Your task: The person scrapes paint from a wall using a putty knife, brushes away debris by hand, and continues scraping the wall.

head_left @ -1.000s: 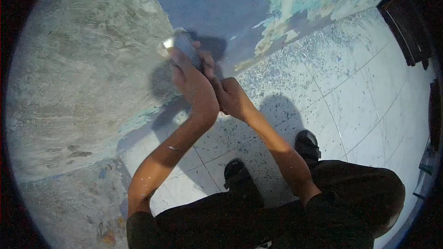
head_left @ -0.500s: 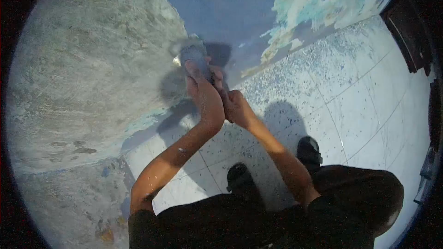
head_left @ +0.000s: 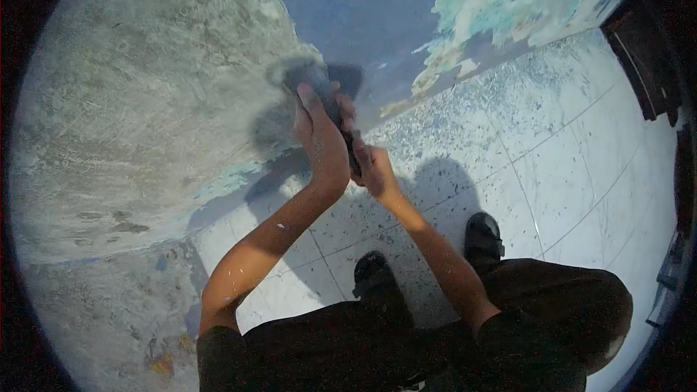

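Observation:
A dark-handled scraper (head_left: pixel 308 74) is held against the wall, its broad head blurred, at the border between bare grey plaster (head_left: pixel 167 87) and blue paint (head_left: pixel 356 7). My left hand (head_left: pixel 323 131) is wrapped round its upper part, with the thumb along the top and fingertips showing on the right side. Lower down, my right hand (head_left: pixel 374 168) grips the end of the dark handle. Shadows of hands and tool fall on the wall around them. How the blade's edge meets the surface cannot be made out.
Paint flakes cover the white tiled floor (head_left: pixel 573 196) along the wall's foot. Patches of turquoise and white peeling paint (head_left: pixel 465 11) show at upper right. Dark furniture (head_left: pixel 639 58) stands at the right edge. My dark shoes (head_left: pixel 483 236) rest on the tiles.
The scraper's head has turned slightly, and a bright glint at its left edge is gone. My right hand has shifted a little right, exposing more dark handle. Both hands keep their grip.

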`<state>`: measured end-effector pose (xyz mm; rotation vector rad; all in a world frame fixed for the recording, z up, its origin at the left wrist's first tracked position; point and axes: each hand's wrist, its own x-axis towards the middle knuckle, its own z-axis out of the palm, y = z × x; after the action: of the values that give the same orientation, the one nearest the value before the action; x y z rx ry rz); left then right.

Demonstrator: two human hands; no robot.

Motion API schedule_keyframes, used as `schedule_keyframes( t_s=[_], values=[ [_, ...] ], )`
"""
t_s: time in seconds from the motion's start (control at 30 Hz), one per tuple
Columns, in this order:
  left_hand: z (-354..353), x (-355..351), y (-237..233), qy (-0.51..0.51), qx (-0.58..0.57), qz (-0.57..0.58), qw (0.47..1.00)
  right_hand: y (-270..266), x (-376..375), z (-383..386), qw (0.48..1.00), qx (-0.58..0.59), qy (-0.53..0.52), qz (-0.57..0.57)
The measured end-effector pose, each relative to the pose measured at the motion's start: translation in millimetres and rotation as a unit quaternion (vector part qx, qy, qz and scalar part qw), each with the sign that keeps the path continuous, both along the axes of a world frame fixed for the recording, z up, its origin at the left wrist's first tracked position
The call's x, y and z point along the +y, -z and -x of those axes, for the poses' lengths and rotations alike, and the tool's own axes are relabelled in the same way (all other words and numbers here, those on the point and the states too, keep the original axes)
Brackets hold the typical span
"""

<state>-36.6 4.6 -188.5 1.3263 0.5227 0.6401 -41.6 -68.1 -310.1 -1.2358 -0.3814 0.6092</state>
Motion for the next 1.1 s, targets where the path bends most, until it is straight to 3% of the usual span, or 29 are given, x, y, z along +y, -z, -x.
schedule_keyframes(
  t_s=[0.13, 0.23, 0.33, 0.47, 0.53, 0.57, 0.67, 0.77, 0.83, 0.93, 0.97, 1.1],
  values=[
    [-6.9, 0.0, -8.3, 0.013, -0.031, -0.014, 0.999, -21.5, -3.3, -9.2, 0.997, -0.050, 0.036, 0.036],
    [-7.3, -2.8, -14.9, 0.010, -0.028, 0.017, 0.999, -36.9, -4.2, -12.6, 0.998, -0.024, -0.002, 0.049],
    [-1.8, -1.5, 0.3, 0.005, -0.003, -0.014, 1.000, -20.2, 2.4, -7.7, 0.998, 0.041, -0.006, 0.044],
    [-13.6, -3.2, 4.0, -0.013, -0.026, -0.036, 0.999, -14.4, 2.4, -16.2, 0.999, -0.010, 0.007, 0.046],
    [-10.8, -8.1, -17.8, 0.000, -0.030, -0.026, 0.999, -43.2, -1.2, -12.6, 0.998, -0.021, 0.048, 0.027],
    [-8.5, -7.4, -13.8, 0.007, -0.018, -0.022, 1.000, -55.4, -5.9, -19.4, 0.999, -0.037, 0.021, 0.026],
    [-11.9, -2.3, -1.5, 0.026, -0.009, -0.037, 0.999, -15.8, -0.1, -16.7, 1.000, 0.023, 0.006, 0.010],
    [-14.0, -3.1, 8.1, 0.019, -0.015, -0.053, 0.998, -15.9, -3.0, -14.7, 0.996, -0.065, 0.040, 0.056],
    [-11.0, -9.4, -18.6, 0.003, -0.020, -0.029, 0.999, -40.5, -7.3, -23.7, 0.985, -0.116, 0.040, 0.118],
    [-18.4, -5.2, -43.2, -0.001, -0.104, -0.012, 0.995, -79.8, -8.8, -32.9, 0.996, -0.085, 0.001, 0.024],
    [-9.6, -3.7, -39.5, 0.035, -0.050, -0.010, 0.998, -79.1, -9.8, -27.7, 0.995, -0.083, 0.016, 0.054],
    [-13.3, -9.4, 5.7, -0.033, 0.023, -0.017, 0.999, -12.2, -13.1, -20.3, 0.999, -0.035, -0.031, 0.018]
  ],
)
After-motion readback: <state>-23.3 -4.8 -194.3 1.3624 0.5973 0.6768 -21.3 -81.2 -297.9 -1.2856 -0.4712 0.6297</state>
